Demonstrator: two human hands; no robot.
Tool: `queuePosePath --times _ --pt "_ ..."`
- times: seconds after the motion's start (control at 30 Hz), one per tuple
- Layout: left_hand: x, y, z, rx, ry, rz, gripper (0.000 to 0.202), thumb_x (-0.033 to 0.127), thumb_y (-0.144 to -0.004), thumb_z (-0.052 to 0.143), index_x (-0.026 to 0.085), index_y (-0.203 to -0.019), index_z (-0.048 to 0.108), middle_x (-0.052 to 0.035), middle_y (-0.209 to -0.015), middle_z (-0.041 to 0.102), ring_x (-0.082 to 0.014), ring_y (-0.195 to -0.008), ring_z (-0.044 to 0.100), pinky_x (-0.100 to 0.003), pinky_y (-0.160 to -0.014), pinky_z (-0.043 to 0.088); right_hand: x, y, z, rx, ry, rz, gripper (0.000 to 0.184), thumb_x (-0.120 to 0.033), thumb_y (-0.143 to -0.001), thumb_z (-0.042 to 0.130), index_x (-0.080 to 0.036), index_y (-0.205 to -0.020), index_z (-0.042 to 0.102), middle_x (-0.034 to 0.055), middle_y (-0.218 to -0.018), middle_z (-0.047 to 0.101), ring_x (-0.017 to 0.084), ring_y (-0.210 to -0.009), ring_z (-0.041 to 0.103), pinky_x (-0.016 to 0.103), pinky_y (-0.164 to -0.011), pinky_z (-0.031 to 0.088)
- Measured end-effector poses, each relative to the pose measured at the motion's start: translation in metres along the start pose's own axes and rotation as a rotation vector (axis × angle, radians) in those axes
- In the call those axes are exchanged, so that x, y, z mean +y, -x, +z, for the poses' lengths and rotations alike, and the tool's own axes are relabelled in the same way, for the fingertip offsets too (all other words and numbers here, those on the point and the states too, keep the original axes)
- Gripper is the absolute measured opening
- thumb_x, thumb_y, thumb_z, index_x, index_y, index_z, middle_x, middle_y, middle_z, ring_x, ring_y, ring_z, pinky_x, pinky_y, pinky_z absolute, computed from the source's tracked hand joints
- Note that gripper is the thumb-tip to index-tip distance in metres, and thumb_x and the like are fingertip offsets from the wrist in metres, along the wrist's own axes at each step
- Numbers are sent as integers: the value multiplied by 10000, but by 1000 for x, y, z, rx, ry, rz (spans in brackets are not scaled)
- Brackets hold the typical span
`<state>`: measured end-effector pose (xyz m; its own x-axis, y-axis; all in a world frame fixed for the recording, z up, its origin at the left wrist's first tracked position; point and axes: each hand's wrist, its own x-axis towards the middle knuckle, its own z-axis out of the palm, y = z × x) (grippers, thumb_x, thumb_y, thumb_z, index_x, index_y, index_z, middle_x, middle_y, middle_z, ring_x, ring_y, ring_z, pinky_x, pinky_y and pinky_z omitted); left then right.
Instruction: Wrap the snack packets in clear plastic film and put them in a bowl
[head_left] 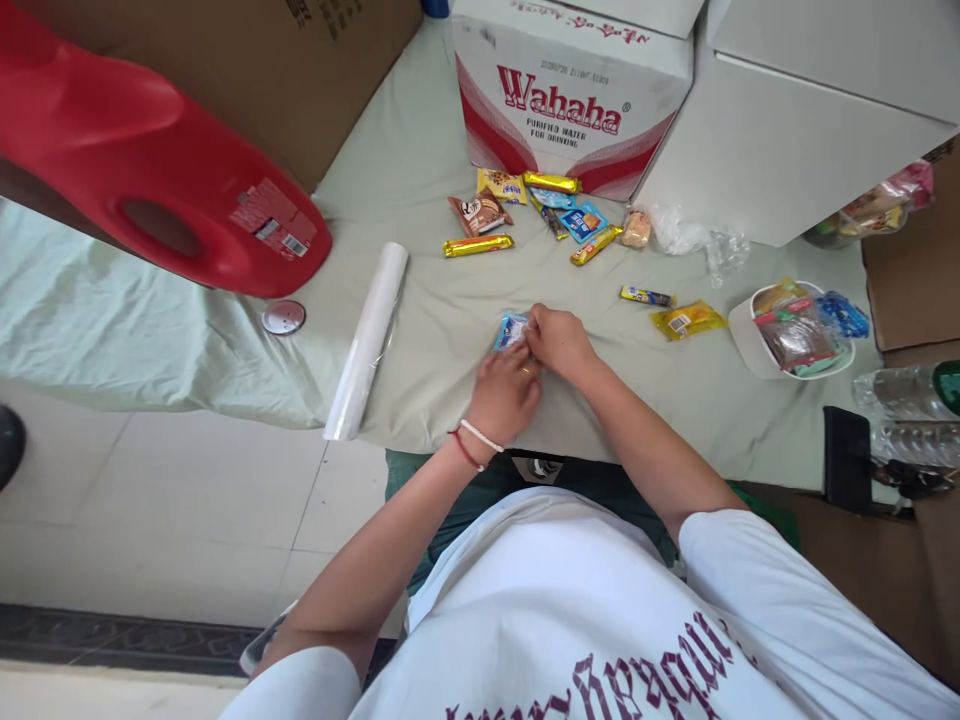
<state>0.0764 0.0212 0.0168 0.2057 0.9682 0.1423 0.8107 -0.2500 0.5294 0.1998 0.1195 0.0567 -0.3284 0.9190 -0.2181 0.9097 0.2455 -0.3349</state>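
Note:
A small blue-and-white snack packet (511, 331) lies on the cloth-covered table (442, 350) in front of me. My left hand (506, 392), with a white and a red bracelet at the wrist, presses closed fingers onto its lower edge. At the packet's right side, my right hand (559, 342) is curled in a pinch on the edge. My fingers hide the packet's lower right part. Beyond the hands lie a gold-wrapped bar (478, 246), a brown snack packet (481, 212), a blue biscuit packet (585, 222) and several other wrapped snacks.
A plastic film roll (367, 340), a round lid (283, 317) and a big red jug (247, 220) are on the left. A Wahaha carton (570, 100) stands behind the snacks. To the right are a white tub (742, 335) of snacks, bottles (904, 390) and a black phone (847, 458).

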Motion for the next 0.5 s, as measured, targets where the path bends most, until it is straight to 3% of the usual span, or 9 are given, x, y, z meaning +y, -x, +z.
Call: queuePosePath --times 0.1,0.17,0.27,0.33,0.4,0.5 --pt "-18 -10 -5 213 18 -317 395 326 -996 445 173 -1268 686 -185 -1416 647 -344 -1435 503 -595 -1197 395 5 6 8 44 -32 -29 226 -258 -1023 469 -172 -1131 647 156 -1074 765 312 -988 703 361 -811 484" --pt "-21 -22 0 247 -24 -430 422 386 -957 546 145 -1277 678 -225 -1506 570 -405 -1508 403 -637 -1219 339 9 10 14 84 -107 -30 228 -271 -1021 473 -165 -1134 640 150 -1062 759 309 -978 697 368 -823 493" --pt "-17 -38 13 239 5 -396 442 304 -895 621 159 -1311 650 -197 -1536 558 -401 -1561 325 -630 -1264 255 16 13 23 146 -321 -9 336 -254 -976 512 -162 -1289 596 110 -990 753 286 -906 694 384 -842 520" --pt "-11 -42 18 310 61 -374 434 263 -858 648 155 -1278 646 -194 -1428 630 -386 -1500 410 -597 -1245 302 21 19 27 163 -558 2 414 -272 -946 541 -205 -1354 573 61 -926 739 251 -818 682 384 -818 548" --pt "-4 -38 18 389 125 -309 366 249 -855 647 156 -1209 650 -181 -1267 684 -346 -1333 557 -531 -1152 426 24 29 28 171 -869 27 372 -347 -924 580 -254 -1281 624 25 -896 722 220 -769 668 370 -773 573" --pt "12 -22 16 454 146 -69 247 205 -942 546 186 -1163 654 -133 -1144 701 -256 -1114 647 -420 -995 504 29 52 25 167 -1376 115 372 -537 -886 617 -254 -1119 682 23 -906 719 205 -800 676 348 -734 586"
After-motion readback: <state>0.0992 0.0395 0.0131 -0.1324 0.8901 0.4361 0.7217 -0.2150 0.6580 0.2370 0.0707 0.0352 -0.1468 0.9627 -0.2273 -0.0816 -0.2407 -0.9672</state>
